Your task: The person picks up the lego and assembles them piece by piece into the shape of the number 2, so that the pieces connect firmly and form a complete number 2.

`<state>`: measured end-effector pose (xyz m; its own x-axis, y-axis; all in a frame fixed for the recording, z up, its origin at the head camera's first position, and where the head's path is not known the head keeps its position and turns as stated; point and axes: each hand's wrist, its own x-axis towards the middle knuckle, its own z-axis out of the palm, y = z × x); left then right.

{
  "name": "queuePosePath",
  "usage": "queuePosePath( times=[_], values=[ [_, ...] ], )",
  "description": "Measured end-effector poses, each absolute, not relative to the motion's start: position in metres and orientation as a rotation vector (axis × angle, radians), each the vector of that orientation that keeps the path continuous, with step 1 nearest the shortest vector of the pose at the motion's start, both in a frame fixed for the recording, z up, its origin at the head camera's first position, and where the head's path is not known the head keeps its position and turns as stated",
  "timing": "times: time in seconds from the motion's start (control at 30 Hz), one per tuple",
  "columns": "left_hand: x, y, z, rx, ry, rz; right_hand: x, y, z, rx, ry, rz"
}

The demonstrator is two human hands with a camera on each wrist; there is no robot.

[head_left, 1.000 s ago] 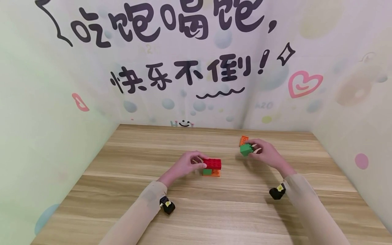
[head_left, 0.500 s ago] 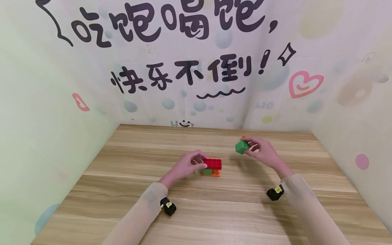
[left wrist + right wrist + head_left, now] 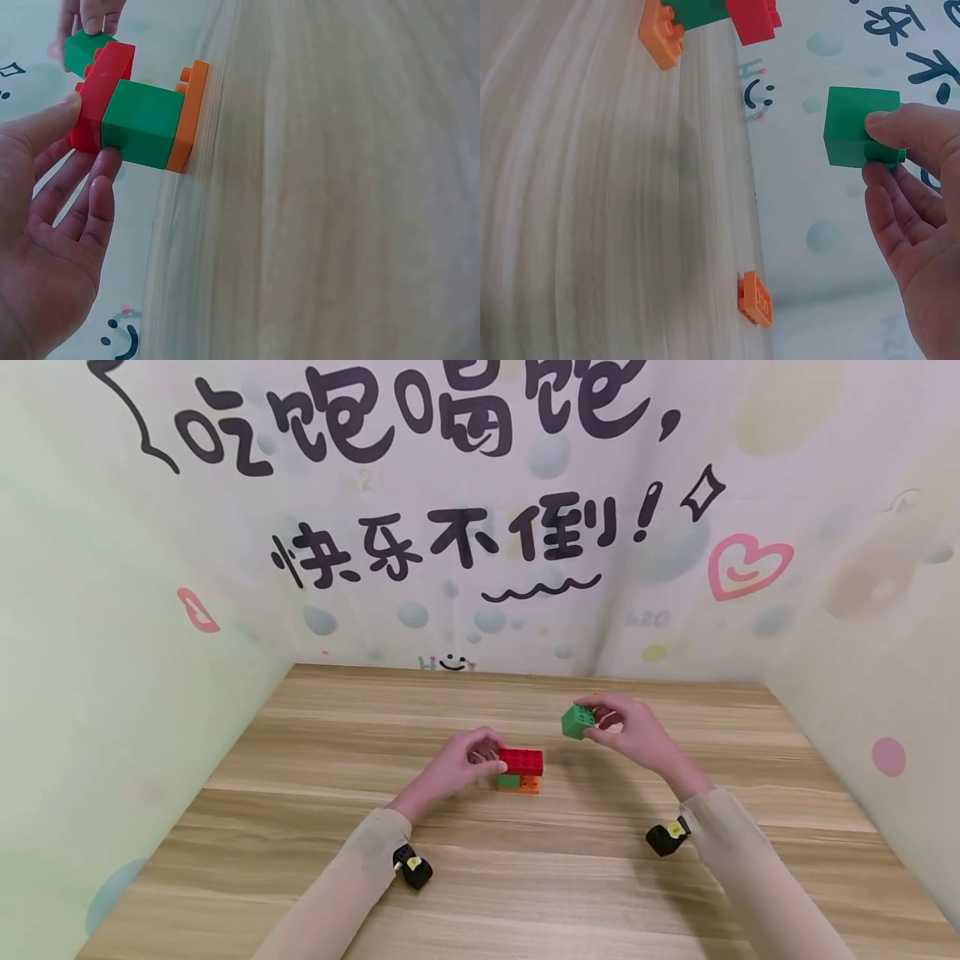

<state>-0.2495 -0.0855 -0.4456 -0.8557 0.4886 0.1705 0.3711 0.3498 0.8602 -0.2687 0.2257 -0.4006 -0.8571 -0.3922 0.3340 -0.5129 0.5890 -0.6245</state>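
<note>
Wooden worktop [image 3: 315, 827] in a corner of illustrated walls lettered "吃饱喝饱, 快乐不倒!". Left hand [image 3: 457, 767] pinches the red brick [image 3: 521, 762] atop the stack [image 3: 517, 782] at centre. Right hand [image 3: 626, 731], at 2 o'clock from the stack, pinches a green cube [image 3: 577, 721] aloft. Only the right wrist view shows a loose orange plate [image 3: 755, 299].

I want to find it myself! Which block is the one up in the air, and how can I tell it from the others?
Look over the wooden table, right of the little block stack in the middle. The right hand pinches a green block above the tabletop. It is the only block lifted off the table; the stack's green one sits under a red block.
</note>
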Motion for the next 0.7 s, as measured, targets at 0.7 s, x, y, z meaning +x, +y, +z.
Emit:
queuePosePath(
  times=[0.7],
  values=[
    [-0.251,-0.087,-0.452,0.770,2.502,1.538,-0.255,0.201,-0.386,0.834,-2.572,1.118]
  ],
)
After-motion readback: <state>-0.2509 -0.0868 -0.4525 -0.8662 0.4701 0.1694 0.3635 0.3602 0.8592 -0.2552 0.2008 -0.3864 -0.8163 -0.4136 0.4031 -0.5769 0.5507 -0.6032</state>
